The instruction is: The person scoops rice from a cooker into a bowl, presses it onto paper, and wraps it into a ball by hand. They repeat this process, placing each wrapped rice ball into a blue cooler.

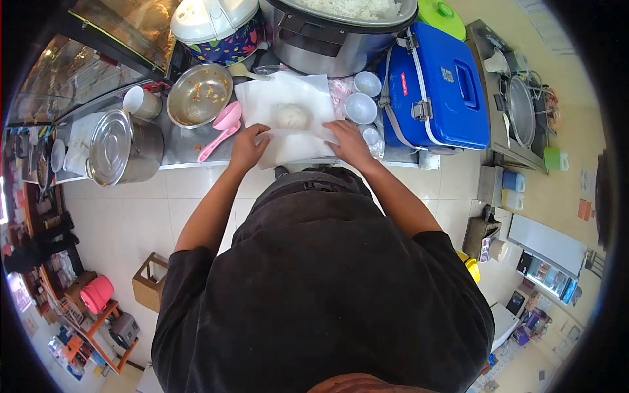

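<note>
Paper is pinched along its near edge by my left hand and right hand, some fingertips hard to make out. Just beyond my grip, a rounded rice mound rests on it, underside hidden. Leftward lies a smooth pink scoop; farther off, a shiny cooker is cut off above.

White rice mound on paper

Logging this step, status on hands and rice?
Left hand and right hand pinching white paper. Rice mound on it, untouched. Nothing blocking seen; pink scoop off left.
</note>
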Motion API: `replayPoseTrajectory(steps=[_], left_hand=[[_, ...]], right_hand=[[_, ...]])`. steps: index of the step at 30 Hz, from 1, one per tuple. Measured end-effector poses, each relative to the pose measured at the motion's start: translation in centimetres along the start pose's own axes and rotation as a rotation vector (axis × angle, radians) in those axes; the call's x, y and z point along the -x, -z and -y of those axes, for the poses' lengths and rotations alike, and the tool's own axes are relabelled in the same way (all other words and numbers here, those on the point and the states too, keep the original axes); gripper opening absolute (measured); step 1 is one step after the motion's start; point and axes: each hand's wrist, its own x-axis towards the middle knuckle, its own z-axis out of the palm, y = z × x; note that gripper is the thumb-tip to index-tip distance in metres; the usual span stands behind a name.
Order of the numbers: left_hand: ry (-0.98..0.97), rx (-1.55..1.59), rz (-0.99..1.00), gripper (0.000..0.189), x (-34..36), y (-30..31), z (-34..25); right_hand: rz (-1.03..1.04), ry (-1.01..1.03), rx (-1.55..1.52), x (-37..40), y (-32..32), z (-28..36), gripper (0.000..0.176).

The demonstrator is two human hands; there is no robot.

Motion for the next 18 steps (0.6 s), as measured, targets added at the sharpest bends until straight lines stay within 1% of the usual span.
replayPoseTrajectory(steps=[2,5,8,11,14,15,18], left_hand=[[-0.176,-0.079,0.082,0.018,0.5,0.7,1.6],[-0.279,-0.133,0.191,0.015,2.1,2.1,2.9],[-0.426,-0.134,0.163,0.014,4.6,3.9,0.9],[-0.296,0.109,0.121,0.013,6.1,4.1,-0.2],[0.145,0.528,0.109,0.023,5.7,1.2,2.1],[0.183,0.370,0.100,0.036,4.9,0.5,3.9],[0.496,0.436,0.004,0.042,3.5,-0.9,3.1]], right_hand=[[0.080,-0.027,0.046,1.1,-0.9,-1.9,0.029],[-0.017,-0.027,-0.027,3.1,-1.3,-2.4,0.026],[0.037,-0.006,-0.115,5.4,0.4,-0.8,0.018],[-0.113,-0.091,-0.416,6.4,0.0,-0.2,0.014],[0.129,-0.595,-0.366,4.9,-1.1,-1.4,0.022],[0.076,-0.600,-0.400,4.1,-1.6,-1.9,0.024],[-0.059,-0.634,-0.470,2.6,-3.7,-2.9,0.031]])
